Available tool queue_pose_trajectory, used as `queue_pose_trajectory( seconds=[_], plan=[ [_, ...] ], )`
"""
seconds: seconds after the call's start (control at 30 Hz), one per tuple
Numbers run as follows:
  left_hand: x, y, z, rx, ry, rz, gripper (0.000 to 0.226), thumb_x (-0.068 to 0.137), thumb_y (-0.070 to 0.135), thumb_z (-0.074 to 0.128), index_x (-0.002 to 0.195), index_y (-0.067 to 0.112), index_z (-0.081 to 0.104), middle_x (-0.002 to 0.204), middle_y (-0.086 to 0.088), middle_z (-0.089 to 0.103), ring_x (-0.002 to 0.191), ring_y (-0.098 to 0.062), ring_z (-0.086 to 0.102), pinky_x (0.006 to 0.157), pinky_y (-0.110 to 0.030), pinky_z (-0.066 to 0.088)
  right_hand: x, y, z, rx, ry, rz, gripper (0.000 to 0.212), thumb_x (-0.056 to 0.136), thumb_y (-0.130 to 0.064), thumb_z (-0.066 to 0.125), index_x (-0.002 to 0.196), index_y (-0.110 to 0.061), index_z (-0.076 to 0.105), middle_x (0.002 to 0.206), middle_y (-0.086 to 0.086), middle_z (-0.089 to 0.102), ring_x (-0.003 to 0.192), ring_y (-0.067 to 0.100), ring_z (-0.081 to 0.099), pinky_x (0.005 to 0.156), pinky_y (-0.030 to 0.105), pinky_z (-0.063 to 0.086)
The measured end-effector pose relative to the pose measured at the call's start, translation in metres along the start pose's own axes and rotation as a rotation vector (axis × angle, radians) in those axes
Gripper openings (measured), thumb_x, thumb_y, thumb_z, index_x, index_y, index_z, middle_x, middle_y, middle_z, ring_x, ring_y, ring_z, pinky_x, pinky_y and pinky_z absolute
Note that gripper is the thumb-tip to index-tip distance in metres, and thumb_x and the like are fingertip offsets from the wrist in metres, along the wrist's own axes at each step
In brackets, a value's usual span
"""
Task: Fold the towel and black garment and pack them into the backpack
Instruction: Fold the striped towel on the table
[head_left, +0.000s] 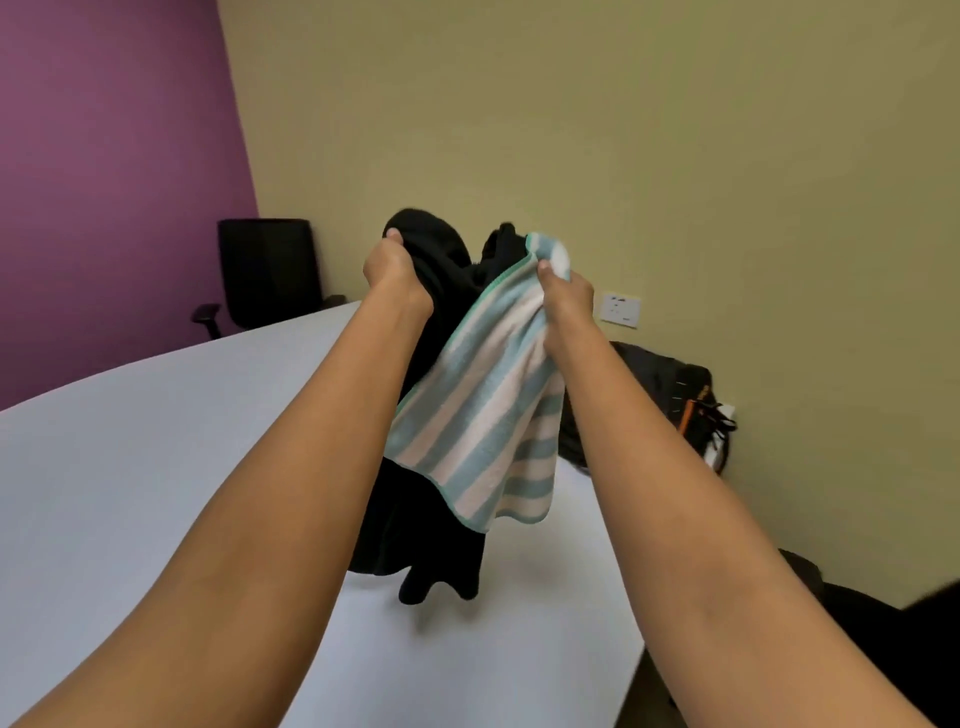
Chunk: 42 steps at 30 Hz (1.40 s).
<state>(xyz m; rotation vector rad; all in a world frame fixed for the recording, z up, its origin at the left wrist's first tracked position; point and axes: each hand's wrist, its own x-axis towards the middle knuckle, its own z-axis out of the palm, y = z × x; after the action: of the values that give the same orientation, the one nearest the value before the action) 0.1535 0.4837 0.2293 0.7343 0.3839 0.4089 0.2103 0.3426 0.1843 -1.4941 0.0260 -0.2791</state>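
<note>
Both arms are stretched out and raised above the white table (156, 467). My left hand (397, 275) grips the upper edge of a black garment (431, 545), which hangs down until its hem almost touches the tabletop. A towel (483, 410) with blue and white stripes and a green border is bunched in my right hand (563, 299) and drapes over the front of the garment. To the right, behind my right forearm, a black backpack (670, 384) with orange trim lies at the table's far edge, partly hidden.
A black office chair (267, 270) stands past the table's far left end, against the purple wall. A white wall socket (621, 309) is on the beige wall. Something dark (883, 639) sits at the lower right, off the table's edge.
</note>
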Motion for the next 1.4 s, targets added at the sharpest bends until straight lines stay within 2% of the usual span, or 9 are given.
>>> queue_pose_trajectory(
  seconds=[0.23,0.4,0.6,0.7,0.8,0.9,0.97,1.23,1.4],
  plan=[
    [0.093,-0.047,-0.097,0.371,0.276,0.027,0.048,0.098,0.027,0.046,0.137,-0.001,0.041,0.139,-0.016,0.045,0.125,-0.033,0.045,0.106,-0.038,0.038,0.029,0.124,0.049,-0.343,-0.222,0.091,0.049,0.098,-0.034,0.045,0.140,-0.008,0.040,0.140,0.014,0.047,0.126,0.033,0.046,0.101,0.038,0.039],
    [0.124,-0.101,-0.173,0.729,0.452,0.073,0.032,0.096,0.023,0.043,0.124,0.011,0.052,0.114,-0.004,0.056,0.098,-0.024,0.053,0.084,-0.031,0.042,0.036,0.207,0.055,-0.630,-0.429,0.079,0.047,0.099,-0.033,0.042,0.140,-0.010,0.036,0.141,0.014,0.046,0.127,0.031,0.044,0.102,0.035,0.035],
    [0.119,-0.165,-0.223,1.205,0.355,0.230,0.029,0.098,0.029,0.040,0.123,0.019,0.050,0.119,-0.007,0.061,0.103,-0.027,0.058,0.079,-0.028,0.041,0.023,0.270,0.055,-0.952,-0.501,-0.257,0.057,0.097,-0.046,0.038,0.146,-0.017,0.029,0.154,0.006,0.026,0.141,0.023,0.024,0.112,0.039,0.021],
    [0.119,-0.200,-0.245,1.484,0.169,0.322,0.037,0.097,0.035,0.043,0.129,0.019,0.050,0.127,-0.006,0.058,0.118,-0.024,0.052,0.094,-0.033,0.041,0.004,0.302,0.052,-1.059,-0.671,-0.298,0.097,0.075,-0.080,-0.003,0.147,-0.022,0.026,0.157,0.003,0.019,0.143,0.023,0.018,0.116,0.043,0.018],
    [0.117,-0.234,-0.268,1.804,0.056,0.238,0.054,0.096,0.053,0.030,0.143,0.027,0.035,0.153,-0.004,0.030,0.144,-0.022,0.020,0.116,-0.039,0.017,-0.006,0.335,0.047,-1.197,-0.787,-0.284,0.130,0.045,-0.081,-0.037,0.149,-0.029,0.021,0.159,-0.004,0.011,0.146,0.020,0.008,0.117,0.042,0.008],
    [0.115,-0.255,-0.287,1.865,0.016,0.183,0.091,0.074,0.077,-0.006,0.149,0.032,0.019,0.158,0.001,0.013,0.147,-0.018,0.002,0.118,-0.037,0.001,-0.007,0.356,0.043,-1.277,-0.827,-0.272,0.132,0.042,-0.078,-0.043,0.149,-0.032,0.019,0.159,-0.006,0.007,0.147,0.019,0.005,0.116,0.042,0.004],
    [0.122,-0.261,-0.291,1.876,0.010,0.158,0.102,0.065,0.081,-0.015,0.149,0.033,0.015,0.159,0.002,0.009,0.147,-0.017,-0.002,0.118,-0.036,-0.002,-0.003,0.365,0.044,-1.291,-0.842,-0.271,0.131,0.042,-0.078,-0.044,0.149,-0.032,0.017,0.160,-0.006,0.004,0.147,0.020,0.003,0.116,0.042,0.002],
    [0.179,-0.259,-0.285,1.928,-0.021,0.049,0.054,0.097,0.056,0.020,0.145,0.034,0.028,0.159,0.001,0.010,0.147,-0.018,-0.004,0.117,-0.038,-0.008,0.031,0.390,0.067,-1.303,-0.855,-0.250,0.130,0.041,-0.074,-0.048,0.150,-0.032,0.010,0.159,-0.005,-0.007,0.147,0.022,-0.005,0.117,0.041,0.001],
    [0.211,-0.257,-0.278,1.910,0.017,0.082,0.059,0.091,0.060,0.023,0.135,0.031,0.049,0.155,0.002,0.027,0.146,-0.021,0.009,0.117,-0.040,-0.001,0.056,0.395,0.084,-1.271,-0.889,-0.212,0.132,0.042,-0.080,-0.039,0.150,-0.030,0.019,0.160,-0.005,-0.002,0.146,0.024,0.000,0.117,0.043,0.008]
  ],
)
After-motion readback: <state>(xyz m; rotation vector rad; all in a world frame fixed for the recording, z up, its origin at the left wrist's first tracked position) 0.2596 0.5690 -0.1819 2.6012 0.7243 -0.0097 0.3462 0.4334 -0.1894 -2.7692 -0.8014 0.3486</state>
